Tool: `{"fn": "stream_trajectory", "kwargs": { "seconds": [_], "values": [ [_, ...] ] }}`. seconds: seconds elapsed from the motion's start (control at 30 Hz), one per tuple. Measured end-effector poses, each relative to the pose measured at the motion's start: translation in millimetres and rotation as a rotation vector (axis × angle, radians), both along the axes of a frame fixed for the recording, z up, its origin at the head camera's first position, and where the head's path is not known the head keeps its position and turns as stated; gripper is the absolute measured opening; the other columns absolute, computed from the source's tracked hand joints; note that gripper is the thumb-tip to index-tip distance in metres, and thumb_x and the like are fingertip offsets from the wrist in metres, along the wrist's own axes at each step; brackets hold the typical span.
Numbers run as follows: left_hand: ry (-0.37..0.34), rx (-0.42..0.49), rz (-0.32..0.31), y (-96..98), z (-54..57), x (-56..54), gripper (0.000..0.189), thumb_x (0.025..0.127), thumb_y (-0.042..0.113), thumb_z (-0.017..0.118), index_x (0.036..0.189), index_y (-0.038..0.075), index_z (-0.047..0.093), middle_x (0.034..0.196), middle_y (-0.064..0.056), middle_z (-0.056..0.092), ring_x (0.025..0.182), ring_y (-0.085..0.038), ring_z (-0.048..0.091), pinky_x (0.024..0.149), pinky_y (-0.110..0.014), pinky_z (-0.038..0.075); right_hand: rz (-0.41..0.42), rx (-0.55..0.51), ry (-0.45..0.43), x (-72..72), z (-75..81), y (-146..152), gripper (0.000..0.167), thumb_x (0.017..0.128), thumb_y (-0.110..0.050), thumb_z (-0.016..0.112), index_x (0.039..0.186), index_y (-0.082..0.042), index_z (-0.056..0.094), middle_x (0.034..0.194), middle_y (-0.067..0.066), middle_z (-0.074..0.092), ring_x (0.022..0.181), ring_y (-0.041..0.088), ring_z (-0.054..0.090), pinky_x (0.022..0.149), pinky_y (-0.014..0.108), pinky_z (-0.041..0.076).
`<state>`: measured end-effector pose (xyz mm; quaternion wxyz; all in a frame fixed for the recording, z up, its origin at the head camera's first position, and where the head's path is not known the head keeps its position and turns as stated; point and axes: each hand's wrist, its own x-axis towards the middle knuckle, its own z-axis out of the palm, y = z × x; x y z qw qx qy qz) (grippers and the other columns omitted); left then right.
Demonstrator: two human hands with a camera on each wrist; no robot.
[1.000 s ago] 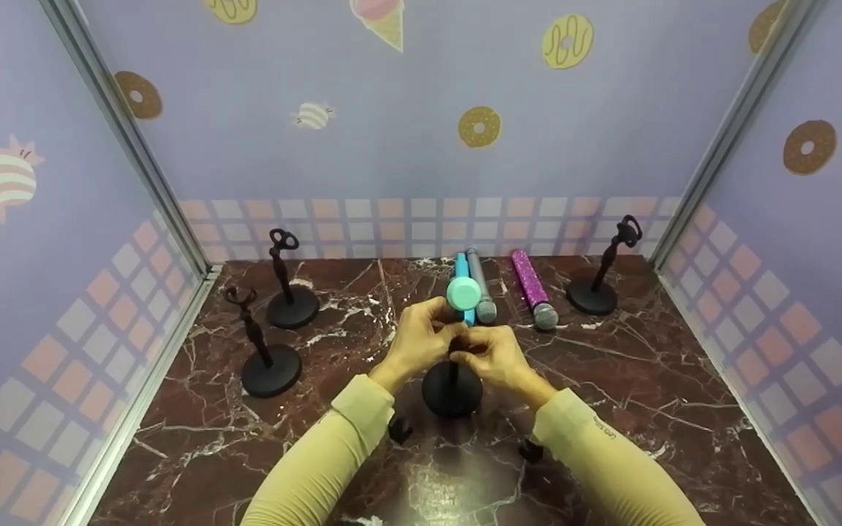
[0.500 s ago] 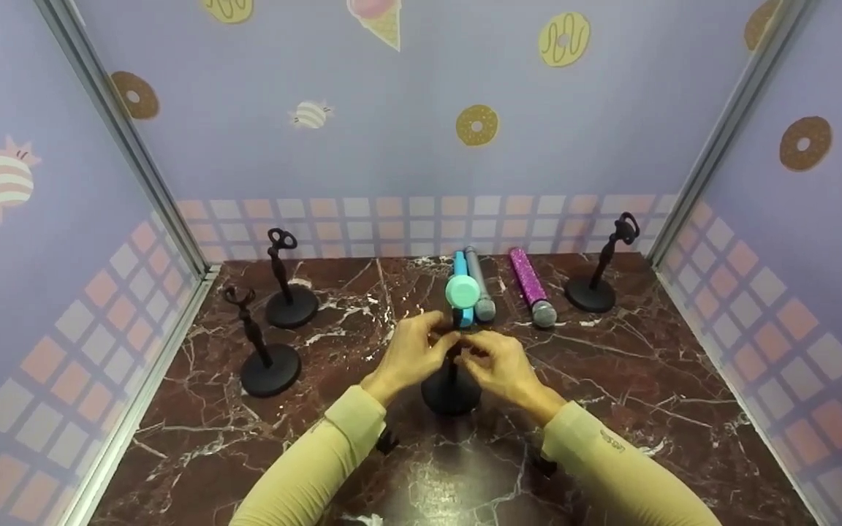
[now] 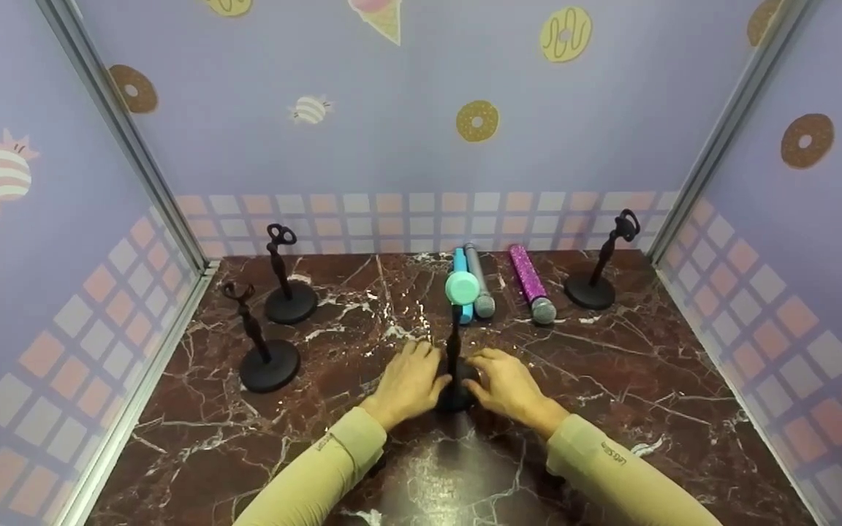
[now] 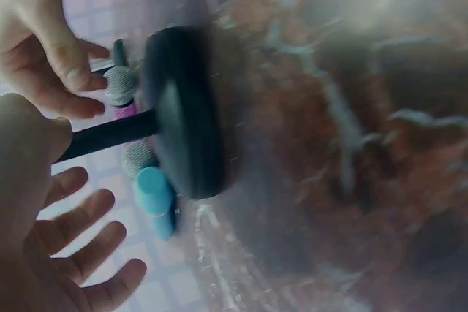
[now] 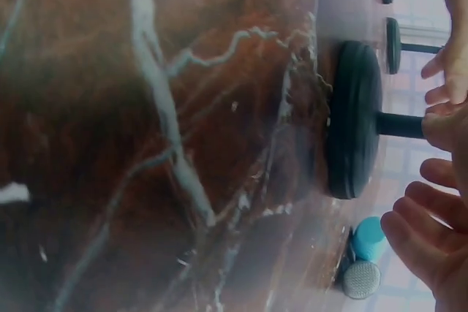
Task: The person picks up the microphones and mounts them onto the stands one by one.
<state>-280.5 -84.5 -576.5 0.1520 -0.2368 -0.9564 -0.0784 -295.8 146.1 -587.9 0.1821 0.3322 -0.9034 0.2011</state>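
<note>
A black desktop microphone stand [image 3: 454, 345] stands upright in the middle of the table. Above its pole, in the head view, shows a mint-green round end [image 3: 462, 288], apparently of a microphone; what holds it is hidden. My left hand [image 3: 408, 381] is at the left of the pole, low over the base, fingers spread and loose. On the other side my right hand [image 3: 510, 383] mirrors it with relaxed fingers. Both wrist views show the stand's round base [image 4: 183, 115] and the thumbs near the pole [image 5: 401, 126]; whether they touch it I cannot tell.
Behind the stand lie a blue microphone [image 3: 466, 315], a grey microphone [image 3: 481, 285] and a glittery purple microphone [image 3: 529, 281]. Two more black stands [image 3: 267, 361] [image 3: 289, 301] are at the left, another stand [image 3: 593, 288] at the back right. Patterned walls [image 3: 392, 161] enclose the marble-look table [image 3: 194, 467].
Both hands have left the upper part of the stand, where their fingers were pinching, and moved down beside the pole with fingers loosened. The stand stays in place.
</note>
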Motion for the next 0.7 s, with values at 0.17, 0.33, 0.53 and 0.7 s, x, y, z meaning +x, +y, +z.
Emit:
{"fn": "stream_trajectory", "kwargs": {
  "seconds": [0.17,0.33,0.53,0.7],
  "values": [
    [-0.034,-0.061,0.023,2.6,-15.5,2.4,0.043,0.105,0.043,0.075,0.126,0.006,0.072,0.122,-0.013,0.069,0.112,-0.032,0.066,0.09,-0.047,0.066,-0.022,0.061,-0.056,3.0,-3.7,-4.9,0.039,0.091,-0.027,0.09,0.12,-0.003,0.081,0.118,0.011,0.08,0.112,0.033,0.076,0.099,0.049,0.065],
    [-0.061,-0.029,0.002,3.7,-24.2,4.7,0.041,0.101,0.038,0.079,0.124,0.005,0.071,0.122,-0.014,0.067,0.112,-0.033,0.064,0.089,-0.047,0.067,-0.035,0.101,-0.115,5.9,-6.5,-6.5,0.044,0.09,-0.031,0.091,0.122,-0.003,0.08,0.123,0.013,0.077,0.116,0.035,0.073,0.104,0.05,0.063],
    [-0.093,0.025,-0.034,3.9,-28.5,6.9,0.043,0.101,0.033,0.08,0.13,0.003,0.071,0.125,-0.016,0.065,0.113,-0.033,0.063,0.095,-0.048,0.065,-0.012,0.104,-0.12,7.0,-11.9,-6.5,0.043,0.088,-0.029,0.092,0.121,-0.004,0.081,0.115,0.01,0.074,0.11,0.033,0.07,0.1,0.047,0.063],
    [-0.147,0.055,-0.038,3.8,-26.8,6.7,0.047,0.101,0.034,0.08,0.135,0.003,0.069,0.13,-0.016,0.063,0.118,-0.033,0.062,0.097,-0.049,0.066,0.006,0.097,-0.117,5.7,-15.4,-6.5,0.047,0.088,-0.027,0.092,0.126,-0.002,0.079,0.122,0.013,0.074,0.116,0.034,0.07,0.105,0.047,0.063]
  ]
}}
